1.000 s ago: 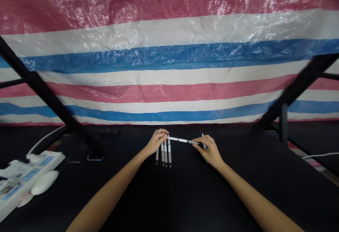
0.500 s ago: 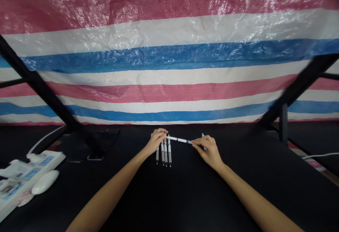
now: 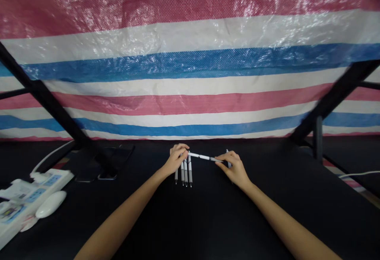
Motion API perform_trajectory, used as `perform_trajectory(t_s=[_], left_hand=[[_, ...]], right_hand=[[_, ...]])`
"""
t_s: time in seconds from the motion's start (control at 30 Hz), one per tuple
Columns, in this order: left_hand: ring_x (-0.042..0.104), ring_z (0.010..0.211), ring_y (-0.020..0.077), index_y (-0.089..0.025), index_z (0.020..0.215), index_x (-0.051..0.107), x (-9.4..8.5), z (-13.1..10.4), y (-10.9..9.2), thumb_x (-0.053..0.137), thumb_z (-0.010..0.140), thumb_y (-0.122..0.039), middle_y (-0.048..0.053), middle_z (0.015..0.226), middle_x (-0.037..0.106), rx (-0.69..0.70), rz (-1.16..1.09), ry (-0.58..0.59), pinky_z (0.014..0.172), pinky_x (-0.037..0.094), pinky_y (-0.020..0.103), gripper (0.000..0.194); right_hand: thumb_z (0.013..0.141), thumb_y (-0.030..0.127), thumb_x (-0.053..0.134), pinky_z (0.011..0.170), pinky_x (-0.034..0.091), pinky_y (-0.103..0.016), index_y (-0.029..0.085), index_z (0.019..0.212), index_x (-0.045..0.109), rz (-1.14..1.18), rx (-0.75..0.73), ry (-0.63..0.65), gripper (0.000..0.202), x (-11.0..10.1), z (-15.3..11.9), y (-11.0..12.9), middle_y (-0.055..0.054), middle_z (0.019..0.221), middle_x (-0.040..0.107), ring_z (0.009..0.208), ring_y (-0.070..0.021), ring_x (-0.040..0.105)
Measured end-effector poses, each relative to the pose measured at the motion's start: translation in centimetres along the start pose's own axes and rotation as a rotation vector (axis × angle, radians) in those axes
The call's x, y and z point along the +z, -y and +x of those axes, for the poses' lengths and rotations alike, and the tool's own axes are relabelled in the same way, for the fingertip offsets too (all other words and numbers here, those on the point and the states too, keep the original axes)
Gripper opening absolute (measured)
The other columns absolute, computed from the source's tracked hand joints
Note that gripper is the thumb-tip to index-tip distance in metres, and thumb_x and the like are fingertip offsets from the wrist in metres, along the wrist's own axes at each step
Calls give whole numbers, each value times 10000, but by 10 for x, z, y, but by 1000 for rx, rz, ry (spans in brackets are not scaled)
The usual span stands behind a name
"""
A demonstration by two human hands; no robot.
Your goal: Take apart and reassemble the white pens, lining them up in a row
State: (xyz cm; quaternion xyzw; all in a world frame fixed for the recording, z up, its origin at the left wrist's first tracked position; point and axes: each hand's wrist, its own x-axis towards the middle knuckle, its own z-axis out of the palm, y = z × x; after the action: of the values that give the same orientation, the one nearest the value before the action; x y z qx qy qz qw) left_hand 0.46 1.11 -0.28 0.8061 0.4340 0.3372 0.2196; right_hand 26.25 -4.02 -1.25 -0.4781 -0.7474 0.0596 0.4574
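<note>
A white pen (image 3: 202, 156) with a grey grip is stretched nearly level between my two hands. My left hand (image 3: 177, 159) is closed on its left end, and the fingertips of my right hand (image 3: 233, 166) pinch the grey end at the right. Below and beside my left hand, several similar pens (image 3: 186, 175) lie side by side on the black table, tips toward me, their upper parts partly covered by that hand. Another pen (image 3: 227, 151) shows just behind my right hand, mostly hidden by it.
On the left are a white power strip (image 3: 38, 198) with plugs in it and a white computer mouse (image 3: 51, 204). Dark flat devices (image 3: 109, 161) lie near the left black post (image 3: 65, 113). A striped plastic sheet (image 3: 190, 105) hangs behind the table; another post (image 3: 323, 105) rises at right.
Both hands stay almost in place on the pen. The fingers of my left hand have shifted slightly to the right; the pens on the table have not moved.
</note>
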Motion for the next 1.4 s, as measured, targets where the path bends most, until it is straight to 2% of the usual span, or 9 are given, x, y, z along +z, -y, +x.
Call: perform_trajectory(t_s=[0.3,0.73,1.07,1.23,1.4], left_hand=[[428,1058,233,-179,535,517,0,2,5,387,873,-301,20,1120,602,-48,-118,28,972,263,448,382],[432,1039,240,-185,496,485,-2,4,8,410,858,-313,24,1087,612,-102,-213,50,968,270,416,391],[456,1040,242,-190,480,451,-6,5,5,426,835,-348,51,1067,614,-191,-381,-20,968,313,387,389],[504,1003,221,-182,463,408,-4,5,9,449,805,-349,61,1059,606,-235,-498,-89,890,387,337,383],[521,995,211,-182,429,339,-4,6,14,465,779,-318,61,1050,609,-252,-594,-165,854,409,307,396]], right_hand=[[816,347,599,763,428,-434,271,840,698,-42,-21,27,127,0,-1,1,-33,796,711,757,-227,583],[855,219,556,727,381,-366,280,820,682,-239,-215,-16,144,-3,-4,9,19,825,731,731,-186,562],[826,322,587,735,422,-410,266,790,676,-118,-58,-55,111,-2,1,2,-24,796,716,749,-220,586],[805,378,601,736,452,-427,266,804,684,-62,40,-80,140,-3,2,-1,-37,775,700,748,-228,583],[793,375,616,736,464,-424,259,793,692,-30,62,-71,139,-4,3,-2,-45,770,684,752,-227,582]])
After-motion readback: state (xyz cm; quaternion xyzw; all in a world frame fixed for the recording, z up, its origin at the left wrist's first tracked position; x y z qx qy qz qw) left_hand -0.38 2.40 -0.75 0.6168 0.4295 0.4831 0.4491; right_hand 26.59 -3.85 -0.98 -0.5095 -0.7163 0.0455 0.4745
